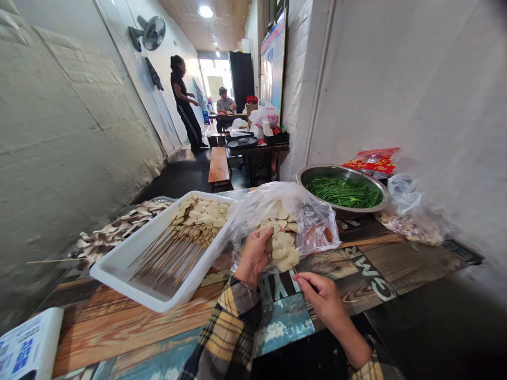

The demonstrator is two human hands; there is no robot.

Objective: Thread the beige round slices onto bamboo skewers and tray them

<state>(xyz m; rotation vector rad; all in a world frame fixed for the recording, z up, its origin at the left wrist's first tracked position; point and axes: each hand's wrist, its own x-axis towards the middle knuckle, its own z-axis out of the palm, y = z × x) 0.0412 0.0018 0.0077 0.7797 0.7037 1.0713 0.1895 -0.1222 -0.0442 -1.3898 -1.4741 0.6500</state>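
Observation:
My left hand (254,254) is closed on a bunch of thin, pale beige slices (285,252), whose exact food I cannot make out. Pinched in my right hand (325,300) is a thin wooden skewer (294,269), its tip end at the lower edge of those slices. Behind both hands, a clear plastic bag (319,214) lies open with more loose slices inside. To the left stands a white tray (160,303). In it, several skewers (174,253) bear similar slices, their bare sticks pointing toward me.
Brown-and-white mushroom-like pieces (119,226) lie left of the tray. A metal basin (358,210) of green stalks (344,192) stands at the right, beside bagged food (414,224). A white box (34,343) sits front left. Two people are farther back, past a bench (219,164).

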